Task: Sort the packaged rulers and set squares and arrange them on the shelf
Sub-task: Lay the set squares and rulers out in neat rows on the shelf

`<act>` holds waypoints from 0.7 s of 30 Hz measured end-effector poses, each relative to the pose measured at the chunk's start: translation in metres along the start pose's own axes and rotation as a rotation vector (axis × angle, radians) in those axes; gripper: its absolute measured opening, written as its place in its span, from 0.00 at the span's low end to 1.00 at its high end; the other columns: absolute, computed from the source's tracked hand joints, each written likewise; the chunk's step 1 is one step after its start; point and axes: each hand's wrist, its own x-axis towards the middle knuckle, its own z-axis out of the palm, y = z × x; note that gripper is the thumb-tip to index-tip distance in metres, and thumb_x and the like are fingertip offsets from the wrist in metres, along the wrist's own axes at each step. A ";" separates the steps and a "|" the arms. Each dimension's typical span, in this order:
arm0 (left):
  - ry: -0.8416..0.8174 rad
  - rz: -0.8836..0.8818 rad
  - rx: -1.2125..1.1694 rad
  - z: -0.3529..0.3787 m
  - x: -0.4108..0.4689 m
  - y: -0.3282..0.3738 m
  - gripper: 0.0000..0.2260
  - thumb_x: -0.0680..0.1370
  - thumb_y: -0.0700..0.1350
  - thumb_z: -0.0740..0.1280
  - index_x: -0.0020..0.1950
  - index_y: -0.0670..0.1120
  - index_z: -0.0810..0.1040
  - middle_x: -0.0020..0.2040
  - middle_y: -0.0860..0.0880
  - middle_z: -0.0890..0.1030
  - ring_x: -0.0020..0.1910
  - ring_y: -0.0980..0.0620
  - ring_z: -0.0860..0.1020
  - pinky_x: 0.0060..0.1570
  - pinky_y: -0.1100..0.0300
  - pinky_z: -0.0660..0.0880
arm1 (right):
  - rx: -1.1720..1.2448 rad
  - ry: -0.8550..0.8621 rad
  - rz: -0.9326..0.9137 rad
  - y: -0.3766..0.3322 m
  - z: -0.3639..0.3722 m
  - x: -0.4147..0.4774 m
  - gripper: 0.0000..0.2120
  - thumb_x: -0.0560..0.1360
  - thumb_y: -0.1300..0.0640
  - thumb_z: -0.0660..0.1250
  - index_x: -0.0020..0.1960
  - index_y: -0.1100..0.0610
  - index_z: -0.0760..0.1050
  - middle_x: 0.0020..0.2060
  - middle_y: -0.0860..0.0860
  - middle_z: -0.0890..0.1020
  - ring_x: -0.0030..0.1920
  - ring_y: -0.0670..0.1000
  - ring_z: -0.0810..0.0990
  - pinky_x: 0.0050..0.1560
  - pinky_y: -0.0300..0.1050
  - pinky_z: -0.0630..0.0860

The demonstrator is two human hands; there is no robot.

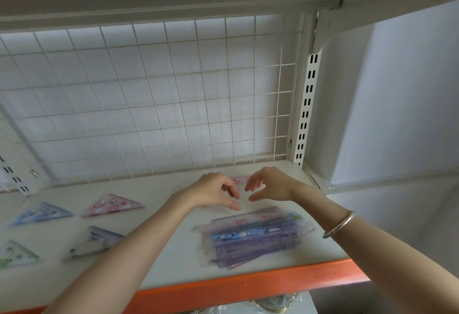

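orange front edge of the white shelf [248, 286] sits closest. behind it, a fanned stack of clear purple-and-blue packaged rulers [253, 236] lies flat at the right, its long axis running left to right and its right ends angled slightly toward the wire grid back panel [149, 95]. four triangular packaged set squares [113, 205] lie spread at the left. the left hand [213, 192] and right hand [269, 185] hover near the back, fingers curled and fingertips facing each other around a pink packet [239, 180]. whether they pinch it, i cannot tell.
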 end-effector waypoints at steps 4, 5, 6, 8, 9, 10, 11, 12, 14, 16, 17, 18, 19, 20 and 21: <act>-0.101 -0.029 0.092 0.007 -0.012 0.002 0.14 0.64 0.59 0.77 0.46 0.56 0.83 0.48 0.60 0.81 0.55 0.58 0.75 0.59 0.58 0.70 | -0.023 -0.028 -0.006 -0.007 0.008 -0.014 0.11 0.71 0.55 0.73 0.53 0.55 0.81 0.49 0.49 0.83 0.47 0.43 0.76 0.45 0.29 0.69; -0.115 -0.037 0.088 0.008 -0.013 0.001 0.14 0.64 0.59 0.77 0.45 0.55 0.83 0.47 0.60 0.82 0.55 0.58 0.75 0.59 0.59 0.70 | -0.026 -0.030 -0.003 -0.008 0.009 -0.017 0.11 0.70 0.55 0.73 0.52 0.55 0.81 0.49 0.49 0.83 0.47 0.44 0.76 0.47 0.31 0.70; -0.131 -0.043 0.076 0.009 -0.013 0.001 0.13 0.64 0.58 0.77 0.44 0.55 0.83 0.47 0.60 0.82 0.54 0.59 0.76 0.58 0.59 0.71 | -0.026 -0.034 0.000 -0.009 0.010 -0.020 0.11 0.70 0.55 0.72 0.52 0.54 0.82 0.49 0.48 0.83 0.47 0.44 0.76 0.48 0.33 0.70; -0.168 -0.056 0.060 0.010 -0.014 0.001 0.10 0.65 0.57 0.78 0.42 0.55 0.83 0.47 0.58 0.83 0.52 0.58 0.78 0.58 0.59 0.73 | -0.028 -0.048 0.005 -0.010 0.013 -0.026 0.10 0.71 0.53 0.72 0.52 0.54 0.82 0.46 0.47 0.82 0.46 0.43 0.77 0.49 0.34 0.71; -0.181 -0.067 0.051 0.011 -0.014 0.002 0.10 0.66 0.55 0.78 0.42 0.55 0.83 0.47 0.56 0.83 0.51 0.57 0.79 0.57 0.59 0.74 | -0.032 -0.056 0.004 -0.011 0.014 -0.030 0.10 0.71 0.52 0.71 0.51 0.53 0.82 0.44 0.46 0.82 0.45 0.42 0.77 0.48 0.34 0.71; -0.188 -0.080 0.041 0.012 -0.013 0.003 0.09 0.67 0.54 0.77 0.43 0.53 0.83 0.47 0.55 0.83 0.50 0.56 0.79 0.55 0.59 0.75 | -0.035 -0.064 0.001 -0.011 0.016 -0.032 0.09 0.71 0.52 0.71 0.50 0.53 0.82 0.43 0.45 0.81 0.44 0.41 0.76 0.46 0.32 0.71; -0.196 -0.090 0.031 0.013 -0.013 0.004 0.09 0.68 0.52 0.77 0.43 0.51 0.83 0.45 0.54 0.82 0.48 0.56 0.79 0.52 0.61 0.75 | -0.035 -0.066 -0.002 -0.011 0.017 -0.035 0.09 0.71 0.51 0.71 0.49 0.53 0.82 0.42 0.44 0.81 0.43 0.41 0.76 0.44 0.31 0.70; -0.204 -0.094 0.025 0.013 -0.013 0.005 0.08 0.69 0.51 0.76 0.43 0.50 0.82 0.43 0.54 0.82 0.46 0.56 0.78 0.48 0.62 0.74 | -0.028 -0.063 -0.004 -0.011 0.018 -0.037 0.08 0.71 0.51 0.71 0.49 0.53 0.82 0.42 0.45 0.80 0.42 0.41 0.76 0.43 0.31 0.70; -0.209 -0.084 0.015 0.015 -0.013 0.006 0.06 0.70 0.49 0.75 0.42 0.50 0.81 0.38 0.56 0.79 0.40 0.58 0.76 0.43 0.64 0.71 | -0.009 -0.064 -0.006 -0.011 0.019 -0.040 0.08 0.71 0.51 0.72 0.48 0.53 0.82 0.42 0.47 0.80 0.43 0.43 0.75 0.45 0.34 0.71; -0.196 -0.084 -0.009 0.016 -0.014 0.006 0.07 0.70 0.48 0.76 0.41 0.50 0.79 0.38 0.55 0.79 0.40 0.57 0.76 0.44 0.63 0.72 | -0.002 -0.069 0.003 -0.011 0.020 -0.041 0.08 0.71 0.52 0.72 0.48 0.54 0.82 0.43 0.47 0.80 0.43 0.43 0.75 0.46 0.35 0.72; -0.191 -0.089 -0.031 0.016 -0.014 0.007 0.08 0.70 0.47 0.76 0.42 0.50 0.78 0.40 0.53 0.79 0.41 0.55 0.76 0.46 0.61 0.73 | -0.001 -0.076 0.008 -0.012 0.020 -0.041 0.08 0.71 0.53 0.72 0.48 0.54 0.82 0.43 0.47 0.80 0.43 0.43 0.74 0.45 0.34 0.71; -0.193 -0.097 -0.050 0.016 -0.014 0.007 0.09 0.70 0.46 0.76 0.43 0.49 0.77 0.42 0.51 0.79 0.43 0.54 0.76 0.48 0.60 0.73 | 0.002 -0.091 0.015 -0.013 0.020 -0.041 0.08 0.71 0.53 0.72 0.48 0.55 0.82 0.43 0.46 0.79 0.42 0.42 0.74 0.43 0.32 0.69; -0.200 -0.105 -0.061 0.016 -0.015 0.008 0.10 0.70 0.46 0.76 0.45 0.49 0.76 0.45 0.50 0.79 0.45 0.53 0.76 0.50 0.59 0.73 | 0.007 -0.110 0.022 -0.013 0.020 -0.040 0.08 0.71 0.54 0.72 0.48 0.55 0.81 0.42 0.46 0.79 0.41 0.40 0.73 0.41 0.31 0.68; -0.211 -0.114 -0.064 0.016 -0.015 0.009 0.12 0.70 0.46 0.76 0.47 0.49 0.76 0.46 0.49 0.79 0.46 0.52 0.76 0.53 0.58 0.73 | 0.013 -0.128 0.034 -0.014 0.020 -0.039 0.08 0.71 0.54 0.72 0.48 0.56 0.81 0.42 0.45 0.79 0.41 0.40 0.73 0.40 0.31 0.66; -0.227 -0.121 -0.065 0.016 -0.015 0.009 0.12 0.70 0.46 0.76 0.49 0.48 0.76 0.47 0.49 0.79 0.48 0.52 0.76 0.54 0.57 0.74 | 0.019 -0.144 0.047 -0.014 0.019 -0.037 0.08 0.71 0.54 0.72 0.49 0.56 0.81 0.43 0.45 0.79 0.41 0.39 0.73 0.40 0.30 0.66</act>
